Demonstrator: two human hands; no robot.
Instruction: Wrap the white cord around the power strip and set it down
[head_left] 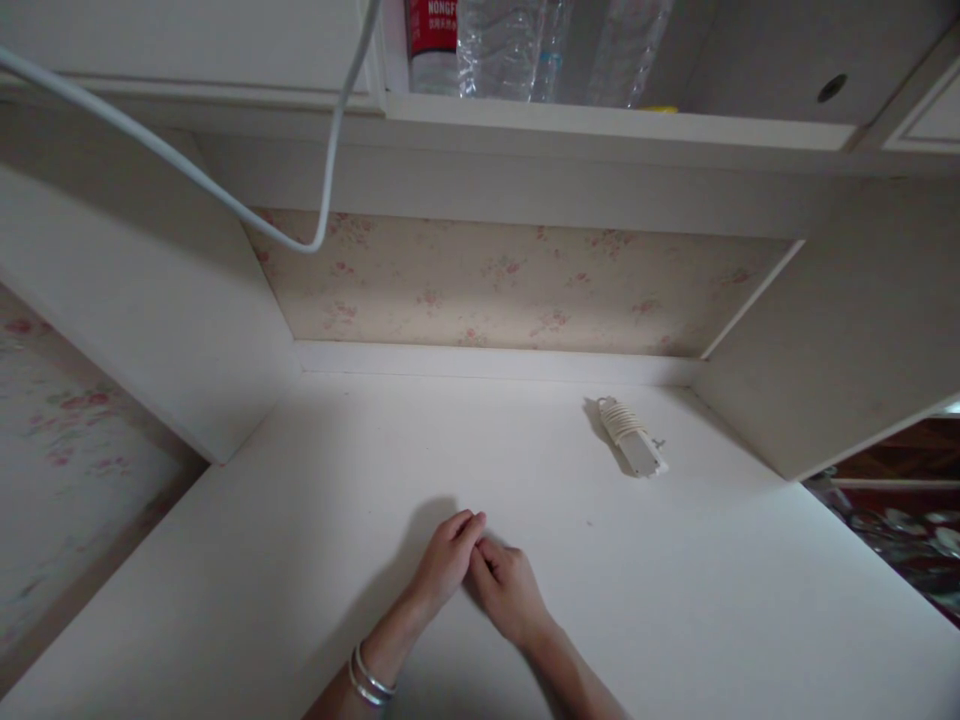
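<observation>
My left hand (448, 556), with two silver bangles (367, 678) on its wrist, is curled closed just over the white desktop (337, 480). Against it, on the right, rests my right hand (506, 583), also curled into a loose fist. The two hands touch at the thumbs and fingers, and nothing shows in either one. Toward the back right of the desktop lies a white plug-like device (634, 442) with its cord wound around one end, apart from both hands.
A shelf (615, 112) overhead holds clear plastic bottles (499, 50) and a red-labelled one (433, 45). A white cable (225, 200) loops down at the upper left. Side panels (855, 330) flank the desktop, with floral wallpaper (487, 285) behind.
</observation>
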